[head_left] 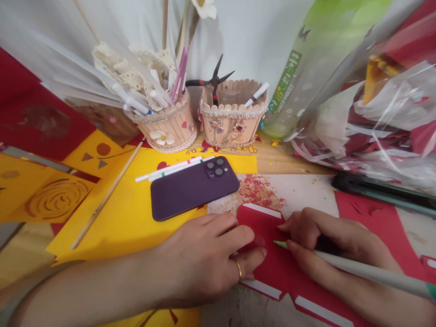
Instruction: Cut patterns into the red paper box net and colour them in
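Note:
A piece of red paper [277, 263] with white strips along its edge tabs lies in front of me. My left hand [218, 254], a gold ring on one finger, presses the paper from the left with its fingers bent. Some of those fingertips are hidden under the hand. In my right hand [327, 240] is a white marker [361, 268] with a light-green tip, gripped between thumb and fingers. Its tip is at the middle of the red paper; I cannot tell whether it touches. Left of the paper, beyond my left hand, a purple phone [190, 190] lies face down.
Yellow paper [129, 213] carries a thin wooden stick [109, 195] and two slim white pens [170, 170]. Behind stand two craft-stick holders [166, 125], one with pliers [215, 81]. A green bottle [289, 91] and a plastic bag of scraps [381, 127] are at right. Shavings [259, 193] lie nearby.

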`<state>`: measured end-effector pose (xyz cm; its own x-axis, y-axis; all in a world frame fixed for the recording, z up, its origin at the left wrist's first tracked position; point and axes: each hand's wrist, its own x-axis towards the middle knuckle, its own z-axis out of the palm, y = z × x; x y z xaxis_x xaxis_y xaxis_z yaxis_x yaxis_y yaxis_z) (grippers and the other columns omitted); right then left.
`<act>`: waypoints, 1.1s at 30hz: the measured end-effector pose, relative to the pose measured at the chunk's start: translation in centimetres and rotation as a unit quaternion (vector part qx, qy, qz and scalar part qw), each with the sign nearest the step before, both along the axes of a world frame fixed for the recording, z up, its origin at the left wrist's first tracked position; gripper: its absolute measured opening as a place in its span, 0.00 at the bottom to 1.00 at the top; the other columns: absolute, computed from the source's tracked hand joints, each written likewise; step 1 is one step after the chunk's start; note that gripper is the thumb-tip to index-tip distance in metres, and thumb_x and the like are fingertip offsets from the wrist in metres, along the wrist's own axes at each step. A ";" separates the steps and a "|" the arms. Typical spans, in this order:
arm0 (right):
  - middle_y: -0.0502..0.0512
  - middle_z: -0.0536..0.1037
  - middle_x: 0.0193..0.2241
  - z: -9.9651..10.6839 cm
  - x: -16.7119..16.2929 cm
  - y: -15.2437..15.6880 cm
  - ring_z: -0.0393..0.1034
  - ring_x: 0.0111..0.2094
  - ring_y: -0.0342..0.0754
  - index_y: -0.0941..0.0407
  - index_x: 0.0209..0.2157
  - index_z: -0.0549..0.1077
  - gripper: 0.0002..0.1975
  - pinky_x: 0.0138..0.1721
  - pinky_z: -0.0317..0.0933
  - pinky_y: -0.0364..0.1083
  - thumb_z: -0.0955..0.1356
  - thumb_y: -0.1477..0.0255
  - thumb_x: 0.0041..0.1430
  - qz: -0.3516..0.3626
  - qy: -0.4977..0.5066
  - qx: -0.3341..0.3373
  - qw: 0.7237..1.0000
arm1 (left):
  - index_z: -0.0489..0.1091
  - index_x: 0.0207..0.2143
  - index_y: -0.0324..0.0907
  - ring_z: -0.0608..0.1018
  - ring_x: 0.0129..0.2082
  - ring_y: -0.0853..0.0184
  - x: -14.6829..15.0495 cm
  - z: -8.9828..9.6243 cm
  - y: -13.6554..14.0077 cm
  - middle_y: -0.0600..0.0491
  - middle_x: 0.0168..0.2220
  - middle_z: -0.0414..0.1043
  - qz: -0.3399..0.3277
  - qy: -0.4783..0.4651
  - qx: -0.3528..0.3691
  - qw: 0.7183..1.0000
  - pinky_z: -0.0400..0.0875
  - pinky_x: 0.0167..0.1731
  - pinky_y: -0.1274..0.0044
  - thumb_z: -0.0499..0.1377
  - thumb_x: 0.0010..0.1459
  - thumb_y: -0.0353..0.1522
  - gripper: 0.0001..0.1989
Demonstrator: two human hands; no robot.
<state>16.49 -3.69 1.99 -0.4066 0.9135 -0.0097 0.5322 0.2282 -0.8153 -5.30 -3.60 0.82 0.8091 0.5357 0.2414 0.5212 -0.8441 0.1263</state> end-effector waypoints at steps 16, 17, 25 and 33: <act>0.45 0.63 0.18 -0.1 0.0 0.1 0.59 0.20 0.43 0.52 0.21 0.56 0.11 0.19 0.56 0.42 0.62 0.75 0.54 0.003 0.011 -0.039 0.999 | 0.67 0.40 0.47 0.66 0.33 0.67 -0.1 -0.2 -0.1 0.58 0.34 0.65 0.000 0.000 -0.002 1.000 0.57 0.29 0.76 0.49 0.65 0.34 0.08; 0.45 0.63 0.18 -0.1 0.0 0.1 0.60 0.20 0.43 0.52 0.21 0.55 0.11 0.19 0.55 0.42 0.62 0.75 0.54 0.001 0.010 -0.033 0.999 | 0.67 0.40 0.47 0.66 0.33 0.67 -0.1 -0.2 -0.1 0.58 0.34 0.65 -0.003 0.003 -0.002 1.000 0.57 0.29 0.76 0.48 0.66 0.34 0.08; 0.46 0.63 0.18 -0.1 -0.2 0.1 0.60 0.20 0.44 0.52 0.20 0.55 0.12 0.19 0.56 0.42 0.62 0.74 0.55 0.002 0.022 -0.040 0.999 | 0.69 0.42 0.48 0.66 0.33 0.67 -0.2 0.4 0.2 0.57 0.34 0.65 -0.013 0.012 0.026 0.999 0.57 0.28 0.77 0.46 0.67 0.33 0.12; 0.46 0.65 0.19 0.1 -0.2 0.1 0.60 0.21 0.44 0.52 0.20 0.57 0.11 0.19 0.54 0.42 0.63 0.74 0.54 -0.022 0.052 -0.042 0.998 | 0.69 0.41 0.48 0.69 0.32 0.68 -0.2 0.4 0.1 0.58 0.33 0.68 -0.011 0.008 0.024 1.000 0.61 0.28 0.77 0.47 0.66 0.33 0.11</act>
